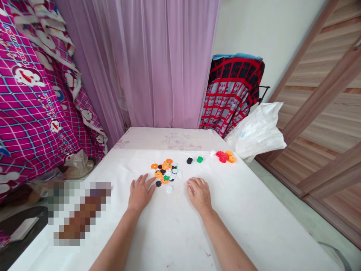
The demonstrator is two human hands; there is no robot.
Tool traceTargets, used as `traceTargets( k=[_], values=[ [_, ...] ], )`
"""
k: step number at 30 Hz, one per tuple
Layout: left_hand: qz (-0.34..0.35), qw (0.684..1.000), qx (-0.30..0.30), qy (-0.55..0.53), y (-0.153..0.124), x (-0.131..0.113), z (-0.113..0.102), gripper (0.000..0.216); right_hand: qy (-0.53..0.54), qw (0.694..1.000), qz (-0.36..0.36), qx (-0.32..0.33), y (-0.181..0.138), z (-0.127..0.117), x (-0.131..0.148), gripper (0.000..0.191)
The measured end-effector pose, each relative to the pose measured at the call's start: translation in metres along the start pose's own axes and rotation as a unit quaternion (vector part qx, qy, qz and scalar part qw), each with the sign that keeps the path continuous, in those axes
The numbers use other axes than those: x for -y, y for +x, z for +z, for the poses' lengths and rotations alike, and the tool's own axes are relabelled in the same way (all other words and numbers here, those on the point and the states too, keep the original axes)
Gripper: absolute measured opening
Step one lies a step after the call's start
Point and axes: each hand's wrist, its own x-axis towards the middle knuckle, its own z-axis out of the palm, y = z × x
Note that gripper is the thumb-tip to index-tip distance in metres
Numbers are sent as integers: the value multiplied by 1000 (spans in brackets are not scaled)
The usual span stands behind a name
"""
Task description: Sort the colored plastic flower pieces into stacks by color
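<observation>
A loose pile of flower-shaped plastic discs in orange, black, white and green lies on the white-covered table; an orange disc (158,174) is on its left side. My left hand (140,194) rests at the pile's left edge, fingers spread, its tips close to a black disc (158,183). To the right of the pile, my right hand (199,195) lies on the cloth with fingers curled and close together; what is under the fingertips, if anything, is hidden. A white disc (169,189) sits between the hands.
Beyond my right hand are a black cluster (190,160), a green cluster (200,159), a small white piece (213,153), red discs (222,156) and orange discs (231,159). A white plastic bag (256,131) stands at the table's right edge. A blurred-out patch (81,214) covers the left side.
</observation>
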Motion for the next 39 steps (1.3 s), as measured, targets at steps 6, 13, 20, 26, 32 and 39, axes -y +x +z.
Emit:
traceTargets(
  k=[6,13,20,26,32,39],
  values=[
    [12,997,-12,-71,-4,7,0,35,17,995,-75,58,-4,7,34,14],
    [3,992,-23,-128,-1,11,2,33,16,995,-51,87,2,18,48,27],
    [-2,992,-14,-125,-1,11,1,31,17,994,-32,104,3,26,54,18],
    [13,992,-23,-124,-2,10,-1,29,11,997,-28,66,1,27,51,10],
    [18,992,-23,-126,-2,11,0,29,-3,999,-7,42,1,27,38,9],
    [18,992,-18,-120,-2,9,-2,29,16,999,-5,36,-1,24,32,12]
  ],
)
